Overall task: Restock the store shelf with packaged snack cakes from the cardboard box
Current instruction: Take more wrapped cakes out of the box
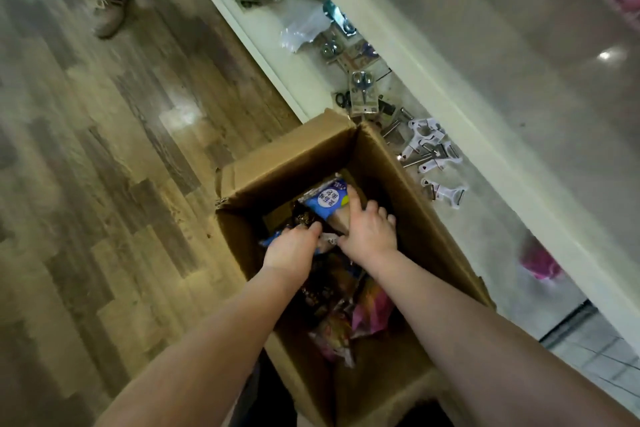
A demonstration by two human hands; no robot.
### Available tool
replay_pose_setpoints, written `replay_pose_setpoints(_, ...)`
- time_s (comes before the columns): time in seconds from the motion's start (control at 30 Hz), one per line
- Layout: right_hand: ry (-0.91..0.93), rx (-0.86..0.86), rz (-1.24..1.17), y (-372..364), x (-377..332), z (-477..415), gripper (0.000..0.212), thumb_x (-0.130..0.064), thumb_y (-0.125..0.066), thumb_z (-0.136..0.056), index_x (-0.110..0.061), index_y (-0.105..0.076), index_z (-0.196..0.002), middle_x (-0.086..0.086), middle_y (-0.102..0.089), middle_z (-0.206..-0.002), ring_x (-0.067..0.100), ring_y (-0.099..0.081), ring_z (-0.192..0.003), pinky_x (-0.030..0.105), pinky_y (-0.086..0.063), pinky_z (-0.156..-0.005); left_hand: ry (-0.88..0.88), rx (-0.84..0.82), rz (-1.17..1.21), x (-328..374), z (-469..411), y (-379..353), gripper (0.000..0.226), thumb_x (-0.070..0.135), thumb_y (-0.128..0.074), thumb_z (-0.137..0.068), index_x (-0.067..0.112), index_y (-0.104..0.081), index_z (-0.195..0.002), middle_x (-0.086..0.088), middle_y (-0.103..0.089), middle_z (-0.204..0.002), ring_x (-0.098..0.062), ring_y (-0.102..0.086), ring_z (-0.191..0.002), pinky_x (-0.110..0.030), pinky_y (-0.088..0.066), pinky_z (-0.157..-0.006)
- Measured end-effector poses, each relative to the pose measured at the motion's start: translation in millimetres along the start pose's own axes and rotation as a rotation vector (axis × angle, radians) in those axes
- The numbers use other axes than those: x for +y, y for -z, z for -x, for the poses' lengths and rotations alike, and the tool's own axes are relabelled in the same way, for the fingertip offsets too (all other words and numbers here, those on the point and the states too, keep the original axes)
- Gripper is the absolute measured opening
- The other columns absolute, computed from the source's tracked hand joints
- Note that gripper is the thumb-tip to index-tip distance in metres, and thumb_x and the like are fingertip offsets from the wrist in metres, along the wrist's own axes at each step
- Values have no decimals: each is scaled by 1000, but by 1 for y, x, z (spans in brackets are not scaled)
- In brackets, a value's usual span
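Here, right hand (367, 232) fingers (372, 207) clamp blue packet (323, 203) (long axis pointing away) — left hand (294, 250) fingers hidden.

Blue plastic-wrapped snack cake packet (325, 201) gripped by right hand (369, 234) inside open brown cardboard box (294, 163), left hand (294, 248) lowered alongside among other wrapped packets (369, 308).

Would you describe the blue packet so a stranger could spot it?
Find the open cardboard box beside the white shelf. At its far end, the right hand holds the blue packet with a white circle; neighbours are dark or pink.
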State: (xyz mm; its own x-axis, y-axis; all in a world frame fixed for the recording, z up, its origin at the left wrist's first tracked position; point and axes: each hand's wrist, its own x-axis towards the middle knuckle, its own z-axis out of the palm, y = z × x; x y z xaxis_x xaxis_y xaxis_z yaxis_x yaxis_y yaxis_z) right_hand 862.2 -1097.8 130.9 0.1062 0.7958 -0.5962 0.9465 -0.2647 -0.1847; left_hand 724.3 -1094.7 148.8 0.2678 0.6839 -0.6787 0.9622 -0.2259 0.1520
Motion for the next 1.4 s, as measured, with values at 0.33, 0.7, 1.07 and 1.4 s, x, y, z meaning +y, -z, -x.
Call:
replay_pose_setpoints(0.33, 140, 214, 41, 125, -25, 106, 99, -47, -66, -81, -24, -2, -153, 17, -41, -134, 35, -43, -124, 45, -33, -104, -65, 77, 0, 11, 108, 113, 40, 21, -60, -84, 10, -46, -120, -11, -58, -115, -31, -58, -107, -38, -48, -79)
replay_pose_setpoints(0.7, 159, 653, 37, 351, -43, 208, 95, -43, -64, -81, -23, -6, -153, 17, -44, -133, 33, -45, -123, 40, -33, -101, -169, 499, 30, 31, 212, 329, 33, 16, -57, -82, 11, -50, -114, -14, -61, -112, -32, -58, -102, -37, -49, -75)
replay_pose_setpoints(1.07, 111, 931, 153, 466, -37, 267, 93, -43, -67, -77, -25, -14, -151, 12, -48, -129, 31, -50, -117, 39, -34, -97, -310, 752, 28, 62, 272, 459, 34, 15, -59, -83, 7, -52, -115, -17, -60, -111, -34, -56, -103, -36, -44, -75)
replay_pose_setpoints(1.4, -136, 957, 148, 482, 52, 307, 91, -42, -63, -79, -25, -10, -152, 13, -49, -128, 34, -51, -114, 41, -35, -97, -508, 788, -177, 166, 263, 506, 18, 19, -54, -89, 11, -55, -105, -15, -62, -105, -34, -59, -95, -37, -48, -74)
